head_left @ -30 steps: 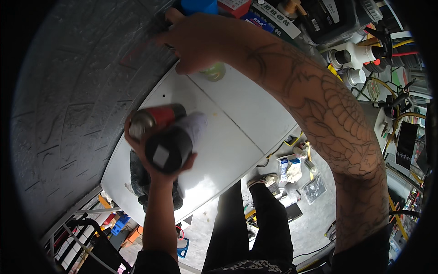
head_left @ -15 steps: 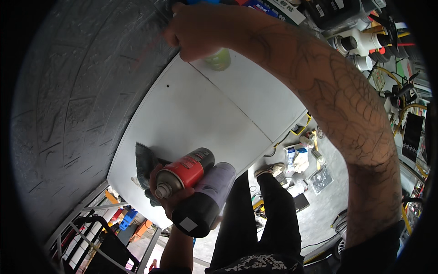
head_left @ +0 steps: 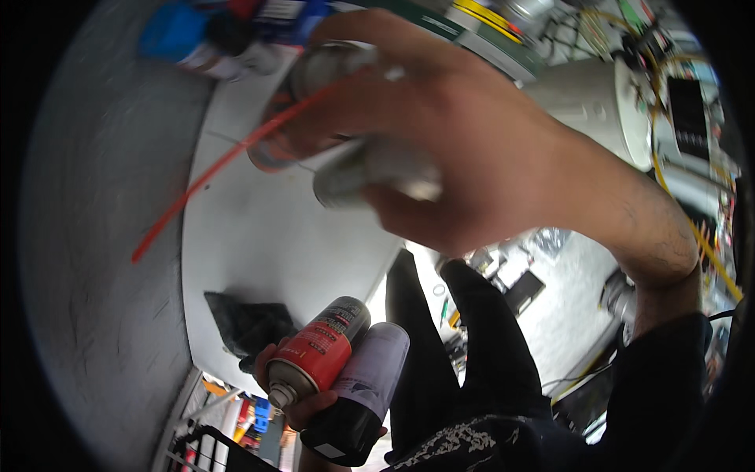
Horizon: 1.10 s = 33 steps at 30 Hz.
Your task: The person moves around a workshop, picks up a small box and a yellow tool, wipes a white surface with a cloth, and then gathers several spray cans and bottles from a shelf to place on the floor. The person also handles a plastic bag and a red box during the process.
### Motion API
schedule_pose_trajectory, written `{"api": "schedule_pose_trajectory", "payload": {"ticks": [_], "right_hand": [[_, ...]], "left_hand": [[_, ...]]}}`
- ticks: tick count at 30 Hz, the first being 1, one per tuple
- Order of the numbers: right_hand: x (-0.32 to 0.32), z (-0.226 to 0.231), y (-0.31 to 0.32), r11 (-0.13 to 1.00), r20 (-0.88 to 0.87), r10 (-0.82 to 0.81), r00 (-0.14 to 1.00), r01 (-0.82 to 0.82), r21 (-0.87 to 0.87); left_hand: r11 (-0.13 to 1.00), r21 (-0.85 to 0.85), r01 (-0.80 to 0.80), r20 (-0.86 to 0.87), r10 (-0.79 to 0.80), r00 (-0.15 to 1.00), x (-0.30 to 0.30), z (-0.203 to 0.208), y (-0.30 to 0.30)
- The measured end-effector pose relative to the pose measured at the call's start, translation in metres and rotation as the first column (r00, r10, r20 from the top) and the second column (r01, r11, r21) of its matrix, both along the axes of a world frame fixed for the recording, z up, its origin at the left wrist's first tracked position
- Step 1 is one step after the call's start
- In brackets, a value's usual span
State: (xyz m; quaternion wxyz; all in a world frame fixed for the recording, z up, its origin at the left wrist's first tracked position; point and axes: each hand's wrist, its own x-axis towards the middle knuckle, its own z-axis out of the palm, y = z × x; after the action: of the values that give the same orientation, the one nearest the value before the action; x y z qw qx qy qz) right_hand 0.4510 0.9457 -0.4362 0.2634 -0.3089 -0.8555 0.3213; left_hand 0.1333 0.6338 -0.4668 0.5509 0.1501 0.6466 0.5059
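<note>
My left hand (head_left: 313, 405) is wrapped round two cans held side by side. One is a red and dark grey spray can (head_left: 318, 346), its bare nozzle end toward the lower left. The other is a pale lavender spray can (head_left: 375, 366) with a black cap. Large and blurred across the upper middle, my right hand (head_left: 464, 149) has curled fingers with a thin red straw (head_left: 204, 177) sticking out of them to the lower left. Behind these fingers show a grey and orange can (head_left: 271, 149) and a silvery can (head_left: 338, 185), partly hidden. A dark cloth (head_left: 248, 322) lies beside my left hand.
The white tabletop (head_left: 267, 236) borders a grey textured wall (head_left: 102, 236). At the back are a blue-capped can (head_left: 169, 35) and boxes. A white bucket (head_left: 594, 106) stands beyond my right wrist. Tools and clutter lie on the floor at right.
My right hand has come from the wall side toward me and to the right, with the red straw now plain. The two cans in my left hand sit slightly lower in view. The view has shifted.
</note>
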Motion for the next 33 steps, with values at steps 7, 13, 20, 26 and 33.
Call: {"api": "schedule_pose_trajectory", "payload": {"ticks": [7, 13, 20, 26, 33], "right_hand": [[0.210, -0.032, -0.181, 0.783, 0.339, -0.336, 0.879, 0.460, -0.418], [0.380, -0.157, -0.395, 0.313, 0.577, -0.659, 0.483, 0.873, -0.373], [0.542, -0.362, -0.601, -0.061, 0.668, -0.737, 0.104, 0.974, -0.219], [0.664, -0.536, -0.684, -0.243, 0.552, -0.825, -0.117, 0.957, -0.160], [0.754, -0.675, -0.700, -0.317, 0.503, -0.850, -0.158, 0.915, -0.248]], "left_hand": [[0.636, 0.147, 0.757, -0.430, -0.649, 0.628, 0.076, -0.031, 0.038], [0.124, 0.217, 0.968, -0.599, -0.766, 0.233, 0.221, -0.108, 0.053], [-0.195, 0.098, 0.976, -0.560, -0.821, -0.108, 0.452, -0.284, -0.022], [-0.409, 0.129, 0.903, -0.685, -0.696, -0.218, 0.690, -0.432, -0.112], [-0.430, 0.191, 0.883, -0.870, -0.490, -0.051, 0.928, -0.579, -0.159]]}}
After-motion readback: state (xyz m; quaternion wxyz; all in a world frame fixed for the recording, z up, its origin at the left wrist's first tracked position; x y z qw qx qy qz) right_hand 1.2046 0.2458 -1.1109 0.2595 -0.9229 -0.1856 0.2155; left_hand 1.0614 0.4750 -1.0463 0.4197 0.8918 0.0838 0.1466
